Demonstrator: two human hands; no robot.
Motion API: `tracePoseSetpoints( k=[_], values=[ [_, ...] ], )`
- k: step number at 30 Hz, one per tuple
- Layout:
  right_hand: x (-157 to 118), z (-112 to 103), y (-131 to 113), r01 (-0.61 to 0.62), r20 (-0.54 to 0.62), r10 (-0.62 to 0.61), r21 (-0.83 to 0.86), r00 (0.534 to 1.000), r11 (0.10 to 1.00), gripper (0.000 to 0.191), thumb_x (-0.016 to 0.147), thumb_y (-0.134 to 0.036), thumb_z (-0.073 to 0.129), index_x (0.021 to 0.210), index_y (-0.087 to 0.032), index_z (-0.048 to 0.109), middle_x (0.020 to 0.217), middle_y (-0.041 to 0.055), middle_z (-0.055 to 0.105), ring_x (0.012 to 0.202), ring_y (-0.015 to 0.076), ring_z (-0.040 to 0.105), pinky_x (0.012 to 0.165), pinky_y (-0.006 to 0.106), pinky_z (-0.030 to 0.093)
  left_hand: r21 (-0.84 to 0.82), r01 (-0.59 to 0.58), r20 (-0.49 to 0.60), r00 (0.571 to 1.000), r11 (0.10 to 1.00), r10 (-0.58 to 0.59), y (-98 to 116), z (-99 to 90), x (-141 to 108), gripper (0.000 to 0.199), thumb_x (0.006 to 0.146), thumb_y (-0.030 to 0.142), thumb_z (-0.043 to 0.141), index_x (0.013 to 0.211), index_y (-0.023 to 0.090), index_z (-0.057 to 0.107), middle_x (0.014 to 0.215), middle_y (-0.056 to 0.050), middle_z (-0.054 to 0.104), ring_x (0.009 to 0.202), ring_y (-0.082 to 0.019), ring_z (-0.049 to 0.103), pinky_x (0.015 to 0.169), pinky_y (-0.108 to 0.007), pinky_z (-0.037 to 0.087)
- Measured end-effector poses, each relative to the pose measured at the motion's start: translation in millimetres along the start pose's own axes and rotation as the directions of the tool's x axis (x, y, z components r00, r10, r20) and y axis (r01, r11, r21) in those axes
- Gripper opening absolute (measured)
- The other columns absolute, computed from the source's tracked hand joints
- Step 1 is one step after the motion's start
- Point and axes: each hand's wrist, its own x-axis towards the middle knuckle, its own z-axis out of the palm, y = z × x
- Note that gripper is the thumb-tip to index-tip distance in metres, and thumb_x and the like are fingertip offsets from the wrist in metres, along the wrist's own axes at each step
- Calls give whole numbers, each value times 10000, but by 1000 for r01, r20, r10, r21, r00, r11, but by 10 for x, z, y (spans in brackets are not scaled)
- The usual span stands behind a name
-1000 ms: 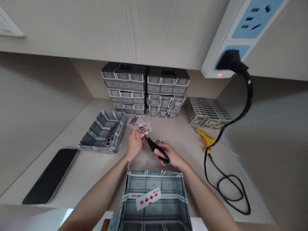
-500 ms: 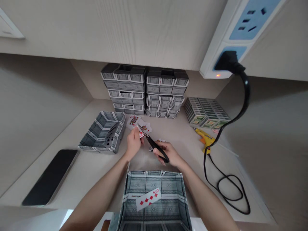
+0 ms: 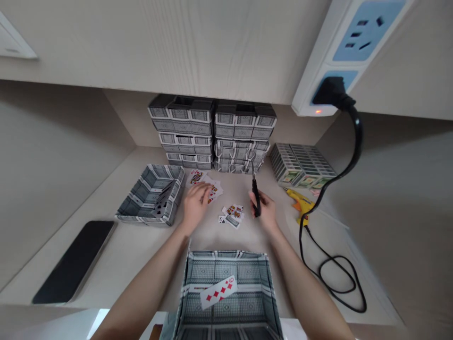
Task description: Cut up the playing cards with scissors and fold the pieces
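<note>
My left hand [image 3: 195, 205] rests at the loose pile of playing cards [image 3: 215, 190], its fingers curved over the near cards; no card shows in its grip. My right hand [image 3: 264, 210] is wrapped round the black handles of scissors [image 3: 255, 189], whose blades point away from me and upward. Between the hands lie small cut card pieces [image 3: 234, 212], some with court figures and one with a K. Closest to me stands an open box made of playing cards [image 3: 230, 255], with a strip of a nine of diamonds [image 3: 218, 293] inside.
At left are another card box [image 3: 141, 219] holding several dark pieces and a black phone [image 3: 74, 262]. Stacked card boxes [image 3: 187, 125] stand at the back, beside card packs [image 3: 304, 163]. A yellow glue gun [image 3: 300, 204] and its cord lie at right, under a power strip [image 3: 329, 66].
My right hand has carried the scissors right, away from my left hand, and turned them more upright. My left hand has come down to the card pile. The cut pieces are now uncovered.
</note>
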Motion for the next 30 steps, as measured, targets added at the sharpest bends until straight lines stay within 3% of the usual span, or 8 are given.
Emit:
tracePoseSetpoints(
  k=[3,9,15,19,23,26,28,30],
  values=[
    [39,-11,82,62,-20,-66,-172,998,983,528,662,-497,616,1026,-117,574,452,-72,423,351,77,343,338,198,285,87,-152,191,973,985,134,-44,74,-40,302,825,162,429,1078,205,589,1206,-60,554,1214,-186,394,1022,-396,305],
    [28,7,151,261,110,-238,-491,965,831,488,687,-440,588,1071,-139,588,595,-18,533,498,112,442,492,213,379,228,-202,375,921,952,106,-97,177,-74,354,819,182,456,1160,220,541,1257,-77,511,1196,-205,427,1032,-432,292],
    [10,16,134,304,165,-257,-595,952,744,437,703,-400,561,1073,-171,591,623,-11,578,517,125,478,508,208,381,190,-246,409,900,950,151,-38,135,-32,303,845,196,421,1100,170,584,1139,-88,601,1103,-192,517,991,-371,361],
    [45,-3,147,285,129,-260,-594,957,752,438,695,-397,558,1051,-145,600,597,-10,574,507,125,476,506,209,388,186,-178,310,944,966,114,1,112,-47,296,862,221,397,1068,157,598,1107,-91,620,1041,-185,564,923,-336,427],
    [63,-20,152,285,131,-259,-599,957,749,437,703,-381,545,1067,-142,588,608,-4,588,510,131,493,518,217,405,33,-178,229,959,983,166,72,85,-77,299,866,230,388,1090,191,582,1107,-52,625,1024,-149,575,916,-306,440],
    [68,-33,151,303,147,-271,-612,951,731,424,715,-366,526,1075,-148,578,646,9,611,545,145,531,544,228,425,-124,-256,343,896,959,283,154,61,-104,325,847,204,406,1136,213,552,1122,-36,618,1034,-132,568,917,-298,445],
    [71,-48,158,335,176,-291,-625,941,705,408,724,-334,510,1089,-159,565,704,23,633,589,154,562,584,240,441,-190,-295,422,836,936,349,195,38,-109,410,807,151,422,1206,207,497,1204,-49,561,1122,-145,505,955,-326,418],
    [71,-70,173,356,190,-311,-654,931,668,420,721,-307,506,1113,-162,542,753,39,646,641,170,587,621,258,452,-209,-309,459,807,928,372,196,12,-91,517,746,87,420,1247,213,454,1269,-48,503,1202,-165,424,992,-374,381]
  ],
)
